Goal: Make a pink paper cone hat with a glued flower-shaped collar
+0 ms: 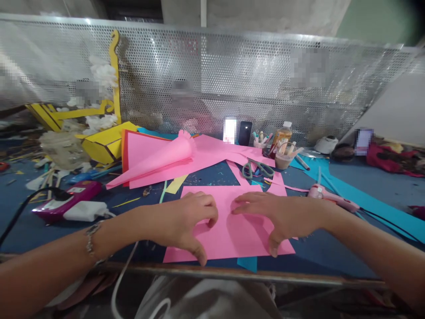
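In front of me a flat sheet of pink paper [229, 239] lies on the blue tabletop, near its front edge. My left hand [186, 221] rests over the sheet's left part, fingers curved and apart from the thumb. Over the right part spreads my right hand [275, 212], its fingertips on the paper and the thumb near the lower edge. Neither hand grips anything. A bit of blue paper [247, 264] sticks out from under the sheet. Beyond it lie green-handled scissors [257, 169] and a rolled pink paper cone [166, 159].
A purple power strip [79, 195] with a white charger [86, 211] sits at left. A pink glue gun [332, 197] lies at right. Farther back are a yellow paper box [108, 144], a cup of markers [283, 159], a bottle [282, 133] and a phone [245, 132].
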Motion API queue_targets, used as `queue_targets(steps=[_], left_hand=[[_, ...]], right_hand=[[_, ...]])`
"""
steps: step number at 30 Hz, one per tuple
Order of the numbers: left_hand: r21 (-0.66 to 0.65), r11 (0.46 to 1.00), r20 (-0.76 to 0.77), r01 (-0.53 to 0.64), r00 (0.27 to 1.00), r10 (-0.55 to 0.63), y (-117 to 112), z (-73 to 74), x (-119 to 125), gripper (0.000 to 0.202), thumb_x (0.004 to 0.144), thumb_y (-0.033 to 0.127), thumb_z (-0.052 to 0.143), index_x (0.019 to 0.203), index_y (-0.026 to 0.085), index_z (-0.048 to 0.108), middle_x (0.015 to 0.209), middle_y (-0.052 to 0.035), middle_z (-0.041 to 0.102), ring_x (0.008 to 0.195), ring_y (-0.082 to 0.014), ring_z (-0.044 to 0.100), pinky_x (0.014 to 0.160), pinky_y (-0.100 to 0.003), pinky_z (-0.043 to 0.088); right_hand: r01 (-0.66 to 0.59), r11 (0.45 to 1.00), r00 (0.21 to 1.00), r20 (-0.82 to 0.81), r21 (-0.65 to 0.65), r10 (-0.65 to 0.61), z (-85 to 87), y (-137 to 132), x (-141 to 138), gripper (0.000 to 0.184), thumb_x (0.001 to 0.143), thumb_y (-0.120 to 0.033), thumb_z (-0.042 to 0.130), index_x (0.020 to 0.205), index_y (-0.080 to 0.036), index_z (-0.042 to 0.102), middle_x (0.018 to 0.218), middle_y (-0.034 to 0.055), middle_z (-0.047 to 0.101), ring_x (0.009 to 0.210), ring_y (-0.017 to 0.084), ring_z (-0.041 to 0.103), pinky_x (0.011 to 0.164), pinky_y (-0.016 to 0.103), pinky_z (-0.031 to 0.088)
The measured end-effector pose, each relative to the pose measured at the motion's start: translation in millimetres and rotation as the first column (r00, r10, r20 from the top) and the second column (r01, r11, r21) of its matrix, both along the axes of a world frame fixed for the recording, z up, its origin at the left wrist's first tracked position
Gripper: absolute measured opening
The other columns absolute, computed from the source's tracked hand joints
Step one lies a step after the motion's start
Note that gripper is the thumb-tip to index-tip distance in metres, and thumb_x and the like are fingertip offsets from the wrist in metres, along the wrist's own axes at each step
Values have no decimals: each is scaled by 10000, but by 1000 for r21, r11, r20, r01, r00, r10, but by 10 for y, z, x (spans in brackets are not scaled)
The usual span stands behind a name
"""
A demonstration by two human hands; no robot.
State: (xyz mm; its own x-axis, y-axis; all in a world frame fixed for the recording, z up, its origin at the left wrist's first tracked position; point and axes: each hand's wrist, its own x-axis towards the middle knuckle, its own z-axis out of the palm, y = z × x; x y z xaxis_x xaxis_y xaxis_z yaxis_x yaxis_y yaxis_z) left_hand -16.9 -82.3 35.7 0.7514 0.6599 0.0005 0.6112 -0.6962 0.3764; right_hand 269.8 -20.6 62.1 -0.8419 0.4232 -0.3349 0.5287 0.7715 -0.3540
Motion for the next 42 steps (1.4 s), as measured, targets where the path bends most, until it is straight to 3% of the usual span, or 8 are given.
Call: queue_targets(steps=[4,9,14,20,24,28,36,42], left_hand=[[15,999,16,-39,999,38,15,-81,88,582,728,693,798,925,195,571,1117,-93,579,1104,-293,513,959,-407,433],[5,998,64,-70,996,70,-1,-178,104,608,726,740,767,915,199,561,1128,-89,566,1093,-299,505,962,-424,412],[105,993,93,-57,995,48,4,-301,141,597,799,783,655,868,201,543,1096,-97,584,1074,-312,512,968,-459,376],[147,985,14,-94,996,93,-45,-313,249,625,858,807,541,910,188,609,1117,-114,590,1067,-331,522,950,-495,357],[150,983,-61,-109,991,119,-83,-269,313,658,884,798,500,1048,182,665,1170,-136,584,1095,-355,519,955,-526,363],[132,983,-101,-130,984,143,-117,-241,321,650,899,769,514,1140,184,664,1223,-144,576,1163,-368,504,1006,-550,358],[172,978,-155,-121,977,148,-145,-193,348,542,968,649,504,1173,169,651,1272,-168,583,1180,-374,526,1011,-573,390],[172,977,-185,-126,970,157,-117,-172,335,693,903,726,546,1274,144,613,1474,-244,515,1352,-454,462,1089,-643,350]], right_hand=[[49,997,999,27,-58,-47,-34,-26,31,916,742,-374,822,1576,-300,448,1732,82,224,1564,375,268,1232,523,317],[74,996,997,-24,-58,-75,-128,-138,92,776,876,-373,720,1591,-300,427,1745,85,185,1606,352,126,1266,570,222],[40,996,996,-76,-80,-47,-167,-183,120,805,895,-324,704,1623,-304,360,1744,90,184,1604,355,128,1268,592,212],[18,1000,993,-117,-21,-20,-269,-241,81,692,930,-350,686,1578,-327,443,1741,115,187,1604,373,100,1262,639,172],[33,997,987,-161,66,-22,-332,-314,-31,602,967,-485,646,1520,-282,520,1705,164,279,1594,384,160,1250,655,188],[58,986,980,-195,158,-27,-341,-374,-114,625,935,-492,690,1466,-194,548,1624,199,395,1535,373,296,1224,617,277],[84,968,977,-211,238,-33,-375,-413,-135,644,948,-555,653,1478,-210,536,1589,183,444,1479,376,369,1190,588,311],[118,969,969,-238,216,-65,-386,-445,-156,605,913,-531,714,1427,-237,593,1544,152,504,1447,353,425,1191,551,325]])
